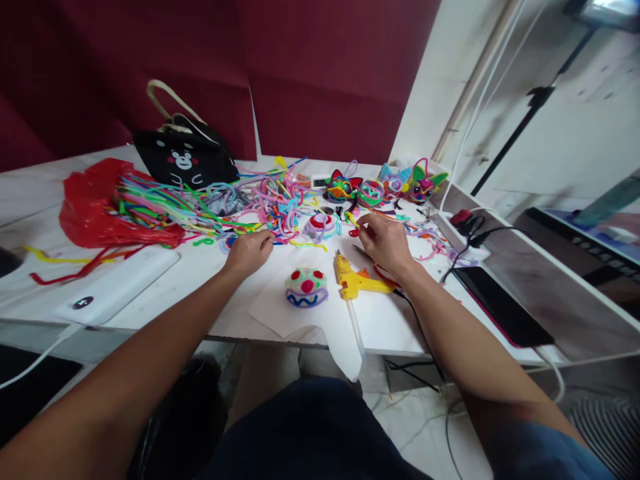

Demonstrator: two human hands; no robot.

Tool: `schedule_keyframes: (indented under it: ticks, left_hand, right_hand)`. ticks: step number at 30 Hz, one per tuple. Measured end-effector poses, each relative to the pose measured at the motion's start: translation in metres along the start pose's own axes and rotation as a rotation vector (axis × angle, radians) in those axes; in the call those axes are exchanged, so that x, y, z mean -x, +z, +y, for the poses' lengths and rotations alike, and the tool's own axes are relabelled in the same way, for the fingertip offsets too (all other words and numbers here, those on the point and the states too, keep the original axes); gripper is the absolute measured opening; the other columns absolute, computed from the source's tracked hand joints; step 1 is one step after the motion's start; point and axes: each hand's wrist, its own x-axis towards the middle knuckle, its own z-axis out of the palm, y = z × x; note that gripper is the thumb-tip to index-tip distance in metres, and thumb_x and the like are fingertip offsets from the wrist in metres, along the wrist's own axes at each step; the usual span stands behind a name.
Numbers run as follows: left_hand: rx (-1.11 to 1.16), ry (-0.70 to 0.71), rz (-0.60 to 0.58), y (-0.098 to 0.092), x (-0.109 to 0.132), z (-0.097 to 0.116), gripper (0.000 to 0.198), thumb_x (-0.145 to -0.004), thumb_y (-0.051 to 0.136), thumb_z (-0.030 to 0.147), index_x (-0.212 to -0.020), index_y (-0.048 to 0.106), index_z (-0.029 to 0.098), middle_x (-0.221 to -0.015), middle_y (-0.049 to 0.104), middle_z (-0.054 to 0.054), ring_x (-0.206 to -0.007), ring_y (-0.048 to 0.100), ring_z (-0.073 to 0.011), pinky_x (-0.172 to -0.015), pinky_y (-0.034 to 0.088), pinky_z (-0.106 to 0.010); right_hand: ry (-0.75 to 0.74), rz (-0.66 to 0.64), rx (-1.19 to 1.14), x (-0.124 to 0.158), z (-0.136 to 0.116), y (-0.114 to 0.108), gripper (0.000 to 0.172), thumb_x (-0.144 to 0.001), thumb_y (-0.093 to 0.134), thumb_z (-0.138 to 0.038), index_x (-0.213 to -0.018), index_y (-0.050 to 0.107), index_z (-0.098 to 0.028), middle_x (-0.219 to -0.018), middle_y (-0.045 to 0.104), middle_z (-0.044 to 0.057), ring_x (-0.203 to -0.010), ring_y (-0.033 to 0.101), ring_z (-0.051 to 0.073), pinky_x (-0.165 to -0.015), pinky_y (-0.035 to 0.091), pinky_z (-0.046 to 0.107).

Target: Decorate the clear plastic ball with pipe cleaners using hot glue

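My left hand (249, 252) is curled into a loose fist on the table, beside the pipe cleaner pile, with nothing visible in it. My right hand (385, 243) is closed in a pinch just right of a small red piece (354, 233); what its fingertips hold, if anything, is hidden. Between my forearms lies a clown-like face (307, 287) of pipe cleaners, pale green with red eyes and nose and a blue zigzag mouth. A yellow glue gun (367, 284) rests on its side to the right, a clear glue stick (355, 327) projecting from its back.
Loose pipe cleaners (280, 203) spill from a red plastic bag (93, 207) at left. Several finished pipe cleaner heads (371, 193) line the back. A black bag (185, 159), a white power bank (120, 283), a phone (503, 307) and a power strip (457, 230) surround the work.
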Motion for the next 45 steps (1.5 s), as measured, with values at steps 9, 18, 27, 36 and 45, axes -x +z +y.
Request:
schedule_keyframes:
  ticks: [9,18,27,36,45]
  left_hand:
    - [0.063,0.007,-0.028,-0.003,-0.002,0.001,0.028,-0.084,0.043,0.028,-0.087,0.069,0.016,-0.071,0.069,-0.005,-0.066,0.063,-0.0181,-0.067,0.045,-0.027]
    - [0.125,-0.036,-0.12,-0.008,0.0,0.002,0.026,-0.083,0.047,0.035,-0.085,0.068,0.021,-0.063,0.062,0.001,-0.059,0.057,-0.0147,-0.06,0.04,-0.023]
    - [0.211,-0.118,-0.181,-0.01,0.002,-0.004,0.03,-0.081,0.049,0.036,-0.091,0.072,0.018,-0.068,0.069,-0.001,-0.06,0.06,-0.0155,-0.059,0.042,-0.025]
    - [0.273,-0.25,-0.214,-0.016,-0.001,-0.005,0.035,-0.078,0.051,0.042,-0.092,0.073,0.018,-0.067,0.07,0.0,-0.06,0.062,-0.0167,-0.056,0.043,-0.024]
    - [0.255,-0.301,-0.28,-0.014,0.003,-0.013,0.035,-0.078,0.051,0.047,-0.091,0.073,0.023,-0.077,0.074,0.0,-0.07,0.066,-0.0206,-0.059,0.044,-0.026]
  right_hand:
    - [0.009,-0.032,0.01,0.0,0.004,-0.002,0.021,-0.082,0.052,-0.016,-0.097,0.067,-0.016,-0.081,0.071,0.007,-0.067,0.062,0.019,-0.064,0.042,0.027]
    - [0.024,-0.08,-0.055,-0.001,0.004,-0.007,0.019,-0.081,0.051,-0.015,-0.092,0.066,-0.018,-0.077,0.069,0.004,-0.065,0.061,0.017,-0.063,0.043,0.027]
    - [0.039,-0.294,-0.082,-0.013,-0.025,-0.048,0.015,-0.084,0.058,-0.017,-0.096,0.066,-0.017,-0.073,0.067,0.002,-0.061,0.06,0.015,-0.061,0.043,0.026]
    - [-0.102,-0.821,-0.059,0.022,-0.028,-0.063,0.027,-0.08,0.066,-0.019,-0.108,0.066,-0.017,-0.105,0.066,0.013,-0.101,0.058,0.028,-0.087,0.051,0.043]
    - [-0.106,-0.821,-0.03,0.033,-0.031,-0.041,0.042,-0.082,0.054,-0.017,-0.123,0.058,-0.009,-0.108,0.066,0.014,-0.103,0.056,0.03,-0.094,0.047,0.047]
